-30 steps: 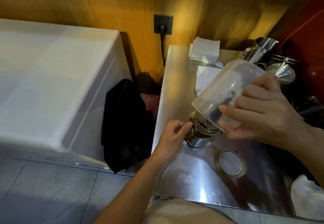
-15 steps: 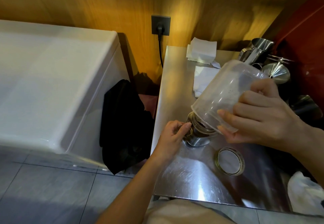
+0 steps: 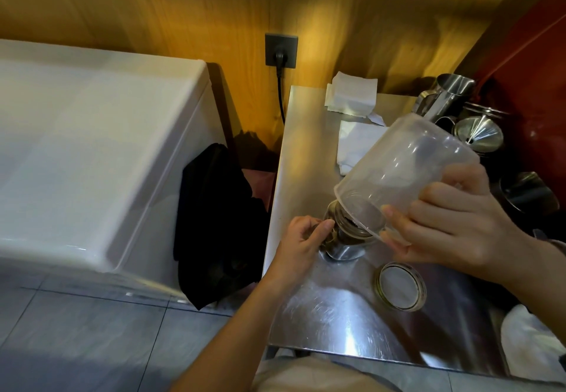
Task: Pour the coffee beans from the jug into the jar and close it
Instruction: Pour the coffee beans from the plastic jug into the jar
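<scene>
A clear plastic jug [image 3: 401, 174] is tipped steeply, mouth down, over a small glass jar [image 3: 344, 238] that stands on the steel table [image 3: 306, 152]. My right hand [image 3: 450, 223] grips the jug by its side. The jug looks nearly empty; dark coffee beans show at the jar's mouth and inside it. My left hand [image 3: 301, 241] holds the jar's left side, thumb and fingers against the glass. The jar's round lid [image 3: 399, 290] lies flat on the table, to the right of and nearer than the jar.
White paper napkins [image 3: 352, 97] lie at the table's back. Steel pitchers [image 3: 444, 94] and a funnel [image 3: 477, 132] crowd the back right. A white cloth [image 3: 533, 342] sits at the front right corner. A white appliance [image 3: 76, 146] and black fabric [image 3: 214, 223] stand left of the table.
The jug has tipped steeper and the dark beans seen inside it a second ago have slid out into the jar. My left hand has stayed on the jar.
</scene>
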